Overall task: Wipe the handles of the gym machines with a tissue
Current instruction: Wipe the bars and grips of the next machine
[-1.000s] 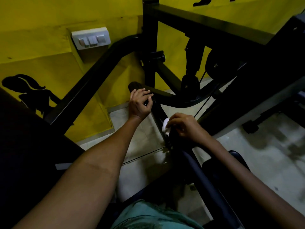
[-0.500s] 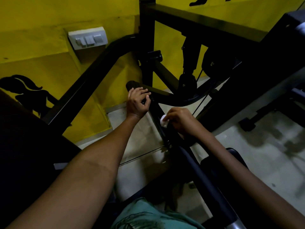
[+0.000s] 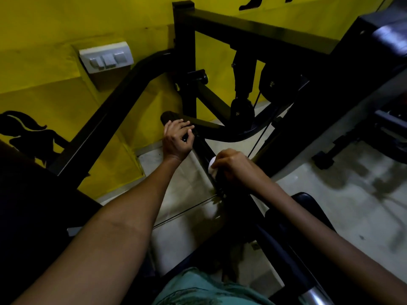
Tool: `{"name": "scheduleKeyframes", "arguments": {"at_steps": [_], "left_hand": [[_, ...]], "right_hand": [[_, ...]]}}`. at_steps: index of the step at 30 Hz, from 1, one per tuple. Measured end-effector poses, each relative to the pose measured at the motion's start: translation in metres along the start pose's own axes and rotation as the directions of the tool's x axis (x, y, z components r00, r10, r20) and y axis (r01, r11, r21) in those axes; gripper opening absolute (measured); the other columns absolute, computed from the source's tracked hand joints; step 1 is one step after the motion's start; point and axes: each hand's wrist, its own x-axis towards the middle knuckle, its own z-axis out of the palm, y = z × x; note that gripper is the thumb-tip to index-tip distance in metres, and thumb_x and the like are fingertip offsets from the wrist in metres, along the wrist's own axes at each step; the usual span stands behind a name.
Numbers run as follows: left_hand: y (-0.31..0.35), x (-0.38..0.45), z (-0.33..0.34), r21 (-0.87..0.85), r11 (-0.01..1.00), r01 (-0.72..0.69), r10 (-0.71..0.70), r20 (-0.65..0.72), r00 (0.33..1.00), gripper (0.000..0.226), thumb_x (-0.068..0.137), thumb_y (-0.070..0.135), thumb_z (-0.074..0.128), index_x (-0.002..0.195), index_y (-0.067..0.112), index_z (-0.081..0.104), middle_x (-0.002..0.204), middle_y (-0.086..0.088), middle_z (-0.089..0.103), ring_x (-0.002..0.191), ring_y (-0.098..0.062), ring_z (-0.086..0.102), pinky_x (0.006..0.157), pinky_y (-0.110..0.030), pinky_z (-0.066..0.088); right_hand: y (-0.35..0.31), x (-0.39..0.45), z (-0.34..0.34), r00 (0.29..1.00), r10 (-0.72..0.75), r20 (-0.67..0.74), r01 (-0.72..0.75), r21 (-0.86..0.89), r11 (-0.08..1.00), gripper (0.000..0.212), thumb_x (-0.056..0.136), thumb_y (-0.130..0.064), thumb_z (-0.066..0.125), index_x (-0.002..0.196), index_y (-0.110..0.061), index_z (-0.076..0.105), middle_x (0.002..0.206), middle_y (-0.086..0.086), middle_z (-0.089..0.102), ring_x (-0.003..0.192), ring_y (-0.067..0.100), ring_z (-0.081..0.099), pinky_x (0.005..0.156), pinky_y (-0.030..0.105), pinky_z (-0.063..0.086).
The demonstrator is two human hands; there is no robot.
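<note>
Item: gym machine, black steel frame (image 3: 184, 51), filling the centre and upper right of the frame against a yellow wall (image 3: 55, 23). Handle, upper (image 3: 170, 117): dark ribbed grip at centre; left hand (image 3: 177, 139) curls its fingers round it just below the tip. Handle bar, lower (image 3: 203, 148): black tube running down toward lower centre; right hand (image 3: 233, 166) wraps it, fingers closed on a tissue (image 3: 212, 167) pressed against the bar. Tissue: small white wad, showing only at the hand's left edge. Handling, judged: light, soft, apt to tear or shed if dragged hard over ribbing; best bunched in the palm and closed round the tube. Handles: rigid, fixed, probably grippy. Also present: switch plate (image 3: 106, 57), upper left; pale tiled floor (image 3: 352, 205), right.
</note>
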Motion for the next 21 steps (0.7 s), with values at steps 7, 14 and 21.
{"name": "scheduleKeyframes", "arguments": {"at_steps": [7, 14, 21], "left_hand": [[0.000, 0.000, 0.000, -0.005, 1.000, 0.007, -0.007, 0.017, 1.000, 0.032, 0.084, 0.021, 0.048, 0.083, 0.007, 0.076, 0.092, -0.011, 0.073, 0.095, -0.032, 0.066, 0.095, -0.052, 0.042], [-0.001, 0.000, -0.001, 0.005, 1.000, 0.001, -0.002, 0.012, 1.000, 0.032, 0.083, 0.022, 0.048, 0.083, 0.007, 0.076, 0.091, -0.010, 0.073, 0.094, -0.030, 0.066, 0.095, -0.051, 0.042], [-0.001, 0.000, 0.000, 0.006, 1.000, 0.014, -0.014, 0.015, 1.000, 0.034, 0.084, 0.022, 0.047, 0.083, 0.006, 0.076, 0.091, -0.011, 0.073, 0.094, -0.031, 0.066, 0.096, -0.051, 0.042]], "right_hand": [[0.010, -0.009, -0.005, 0.998, 0.043, -0.041, -0.040, 0.070, 0.997, 0.026, 0.086, 0.001, 0.060, 0.108, -0.008, 0.069, 0.114, 0.011, 0.061, 0.102, 0.021, 0.060, 0.087, 0.028, 0.051], [0.003, -0.034, 0.003, 1.000, -0.003, -0.001, 0.003, 0.050, 0.999, 0.026, 0.082, 0.003, 0.063, 0.105, -0.007, 0.071, 0.119, 0.014, 0.058, 0.110, 0.022, 0.055, 0.086, 0.019, 0.044], [0.002, -0.024, 0.000, 0.999, 0.036, -0.040, -0.035, 0.043, 0.998, 0.020, 0.089, -0.007, 0.057, 0.107, -0.007, 0.068, 0.116, 0.008, 0.056, 0.101, 0.024, 0.059, 0.083, 0.027, 0.051]]}}
